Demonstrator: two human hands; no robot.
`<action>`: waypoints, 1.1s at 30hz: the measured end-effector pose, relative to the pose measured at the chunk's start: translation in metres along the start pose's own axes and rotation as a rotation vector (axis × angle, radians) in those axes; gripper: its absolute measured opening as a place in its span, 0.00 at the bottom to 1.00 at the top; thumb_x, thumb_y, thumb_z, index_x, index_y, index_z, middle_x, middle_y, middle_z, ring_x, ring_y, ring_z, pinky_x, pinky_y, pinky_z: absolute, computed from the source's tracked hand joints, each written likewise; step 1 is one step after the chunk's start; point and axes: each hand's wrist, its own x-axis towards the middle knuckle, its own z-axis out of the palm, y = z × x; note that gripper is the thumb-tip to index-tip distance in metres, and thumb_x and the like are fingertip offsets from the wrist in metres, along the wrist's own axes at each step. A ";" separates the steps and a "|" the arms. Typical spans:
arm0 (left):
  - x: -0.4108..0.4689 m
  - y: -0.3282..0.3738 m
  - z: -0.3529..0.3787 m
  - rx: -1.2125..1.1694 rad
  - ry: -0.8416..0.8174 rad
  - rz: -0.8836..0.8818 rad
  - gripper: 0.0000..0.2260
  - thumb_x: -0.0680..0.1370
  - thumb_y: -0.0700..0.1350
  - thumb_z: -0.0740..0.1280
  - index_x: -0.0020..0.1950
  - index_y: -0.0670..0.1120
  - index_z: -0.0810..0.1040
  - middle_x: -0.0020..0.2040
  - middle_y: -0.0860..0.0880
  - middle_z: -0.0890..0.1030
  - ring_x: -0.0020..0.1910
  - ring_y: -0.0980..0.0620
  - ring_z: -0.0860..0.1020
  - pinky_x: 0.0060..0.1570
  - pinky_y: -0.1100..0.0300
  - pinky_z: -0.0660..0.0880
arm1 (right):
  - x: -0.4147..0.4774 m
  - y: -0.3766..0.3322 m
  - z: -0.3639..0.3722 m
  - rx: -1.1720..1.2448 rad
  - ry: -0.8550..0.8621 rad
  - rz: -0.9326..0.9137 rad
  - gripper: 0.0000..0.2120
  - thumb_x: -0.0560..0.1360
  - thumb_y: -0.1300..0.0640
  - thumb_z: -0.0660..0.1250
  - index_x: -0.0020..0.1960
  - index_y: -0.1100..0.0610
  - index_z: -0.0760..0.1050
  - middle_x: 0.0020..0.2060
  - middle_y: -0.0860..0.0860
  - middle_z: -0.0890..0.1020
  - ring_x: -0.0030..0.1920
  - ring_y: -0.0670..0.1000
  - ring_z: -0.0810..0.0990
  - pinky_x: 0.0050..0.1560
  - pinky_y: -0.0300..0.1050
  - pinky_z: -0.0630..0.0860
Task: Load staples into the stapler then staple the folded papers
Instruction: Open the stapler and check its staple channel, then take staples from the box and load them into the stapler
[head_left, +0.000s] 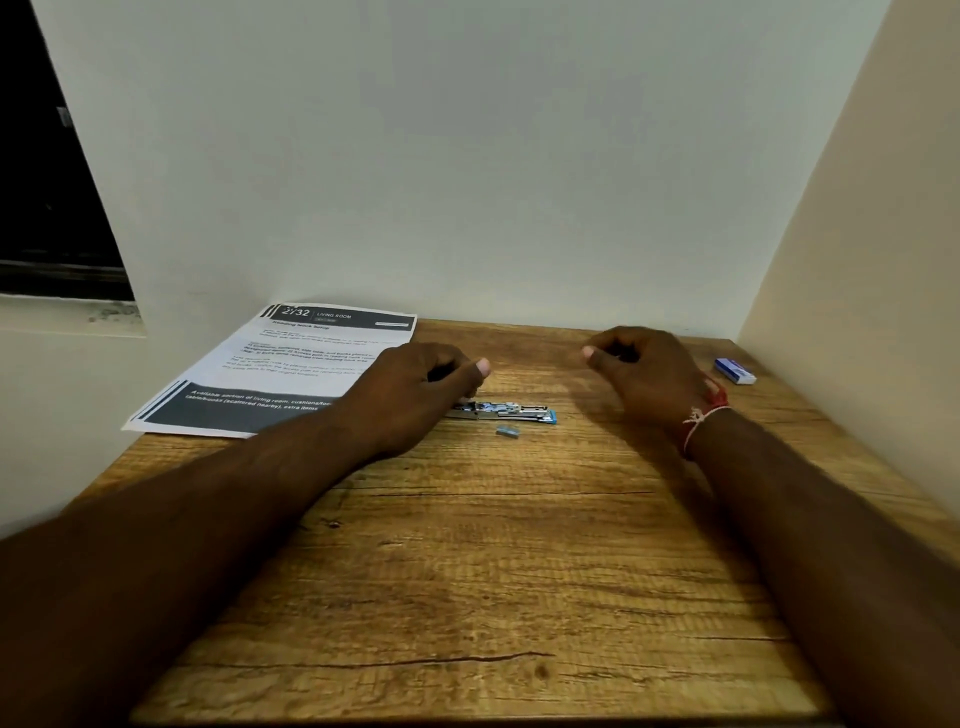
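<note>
1. While both forearms reach over the brown wood-grain table in the head view, the silver metal stapler with blue trim lies opened flat on the tabletop near its far middle, long axis running left to right.
2. Position of the left hand: over the left end of the stapler, fingers curled, thumb extended. A dark shape shows beneath the fingers. Whether the hand grips the stapler cannot be told.
3. Position of the right hand: to the right of the stapler and apart from it, fingers loosely curled, nothing held. A red-and-white thread band circles its wrist.
4. One small grey strip of staples lies on the table just beside the stapler, on its near side, apart from both hands.
5. One white printed paper sheet with dark bands lies flat at the far left corner of the table. The left hand and forearm cover its right edge. Any fold cannot be told.
6. One small blue-and-white staple box rests near the far right edge of the table, well apart from the stapler.
</note>
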 end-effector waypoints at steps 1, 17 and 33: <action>0.000 0.001 0.000 0.010 0.006 0.004 0.19 0.86 0.64 0.68 0.51 0.52 0.88 0.49 0.54 0.90 0.52 0.56 0.88 0.59 0.53 0.82 | 0.003 0.005 -0.009 0.009 0.061 0.036 0.06 0.82 0.48 0.76 0.56 0.48 0.88 0.50 0.44 0.88 0.53 0.46 0.86 0.56 0.45 0.79; -0.005 0.003 0.001 0.063 -0.021 0.101 0.14 0.77 0.53 0.83 0.61 0.55 0.88 0.53 0.58 0.89 0.54 0.64 0.85 0.50 0.77 0.76 | 0.023 0.101 -0.099 -0.407 0.371 0.641 0.31 0.76 0.52 0.77 0.78 0.49 0.75 0.76 0.57 0.77 0.78 0.66 0.70 0.77 0.62 0.64; -0.008 0.008 0.000 0.060 -0.010 0.074 0.16 0.78 0.52 0.83 0.63 0.56 0.87 0.54 0.58 0.89 0.55 0.66 0.85 0.50 0.78 0.76 | 0.034 0.098 -0.086 -0.587 0.280 0.495 0.24 0.78 0.48 0.75 0.73 0.48 0.80 0.70 0.57 0.82 0.73 0.65 0.75 0.73 0.57 0.68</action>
